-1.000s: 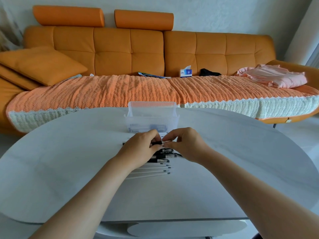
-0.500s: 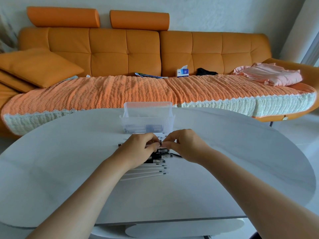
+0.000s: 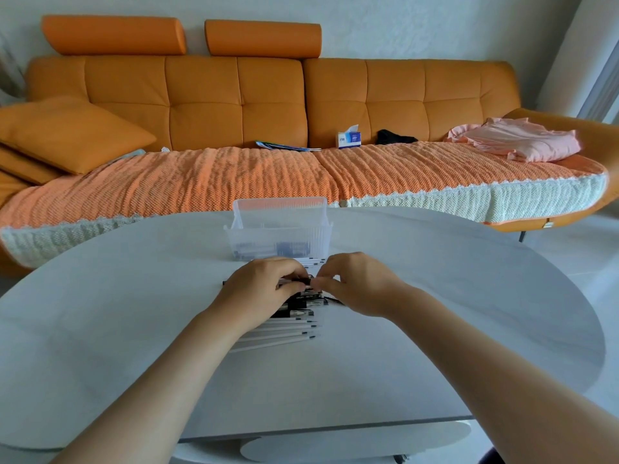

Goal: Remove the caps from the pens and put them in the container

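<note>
Left grip (image 3: 264, 286) pinching pen (image 3: 299, 280) barrel, right grip (image 3: 358, 283) pinching its other end. Light, stiff, slick plastic, so squeeze firm and pull straight apart. Container (image 3: 278, 236) just beyond both grips.

The container (image 3: 279, 237) stands on the tabletop (image 3: 117, 329), toward its far edge; just before the container lie the pens (image 3: 288, 334) in a row; over them the left hand (image 3: 264, 289) and right hand (image 3: 358, 286) meet, fingertips touching; behind the container runs the sofa (image 3: 234, 95); on it, behind-right of the container, sits a tissue box (image 3: 349, 138); far behind-left, a cushion (image 3: 67, 132).
</note>
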Tool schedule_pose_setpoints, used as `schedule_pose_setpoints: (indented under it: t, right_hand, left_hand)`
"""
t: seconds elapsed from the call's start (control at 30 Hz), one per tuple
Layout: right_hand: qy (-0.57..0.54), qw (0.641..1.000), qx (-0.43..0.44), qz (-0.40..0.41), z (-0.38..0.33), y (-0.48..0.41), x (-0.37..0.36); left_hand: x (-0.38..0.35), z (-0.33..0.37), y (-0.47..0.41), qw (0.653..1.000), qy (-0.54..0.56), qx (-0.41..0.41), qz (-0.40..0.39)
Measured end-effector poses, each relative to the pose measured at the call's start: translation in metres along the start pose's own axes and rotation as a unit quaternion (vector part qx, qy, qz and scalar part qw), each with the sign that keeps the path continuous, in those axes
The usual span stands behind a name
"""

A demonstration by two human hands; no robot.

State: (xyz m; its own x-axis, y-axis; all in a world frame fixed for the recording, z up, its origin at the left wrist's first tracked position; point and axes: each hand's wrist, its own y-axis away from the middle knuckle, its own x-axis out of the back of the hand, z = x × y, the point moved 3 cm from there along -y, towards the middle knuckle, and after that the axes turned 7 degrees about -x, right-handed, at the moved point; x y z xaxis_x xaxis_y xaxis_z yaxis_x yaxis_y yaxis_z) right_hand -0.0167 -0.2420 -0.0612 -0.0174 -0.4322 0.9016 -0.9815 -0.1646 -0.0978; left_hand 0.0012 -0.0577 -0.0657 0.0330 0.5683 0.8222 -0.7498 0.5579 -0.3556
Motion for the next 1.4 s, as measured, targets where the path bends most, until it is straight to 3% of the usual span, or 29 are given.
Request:
schedule_pose_setpoints:
  t: [0.1, 0.2, 0.43, 0.57, 0.73, 0.9, 1.13, 1.4]
  right_hand:
    - [0.011, 1.0, 0.004, -0.007, 0.0, 0.002, 0.001]
    - [-0.001, 0.999, 0.018, 0.036, 0.002, 0.002, 0.005]
    - [-0.002, 1.0, -0.002, 0.01, 0.004, 0.003, 0.008]
    - [0.032, 0.999, 0.021, 0.023, 0.003, 0.005, 0.007]
    - [0.018, 0.998, 0.024, 0.046, 0.002, 0.003, 0.009]
    - [-0.036, 0.999, -0.008, 0.012, 0.001, 0.003, 0.008]
    - [0.012, 0.997, 0.014, 0.074, 0.001, 0.004, 0.011]
    - [-0.014, 0.999, -0.017, 0.033, 0.0, 0.004, 0.011]
  left_hand:
    - [-0.001, 0.001, -0.001, 1.0, 0.018, -0.006, -0.002]
    - [-0.002, 0.003, -0.002, 0.999, 0.035, -0.01, 0.001]
    - [-0.002, 0.003, -0.005, 0.999, 0.008, -0.044, 0.002]
    - [0.0, 0.003, -0.004, 0.999, -0.03, -0.021, 0.014]
    - [0.0, -0.001, -0.007, 0.998, 0.05, -0.006, 0.041]
    - [0.004, 0.001, -0.007, 0.995, 0.047, -0.039, 0.074]
    - [0.002, -0.001, -0.008, 0.998, 0.031, -0.037, 0.043]
    - [0.003, 0.001, -0.008, 0.997, 0.018, -0.053, 0.053]
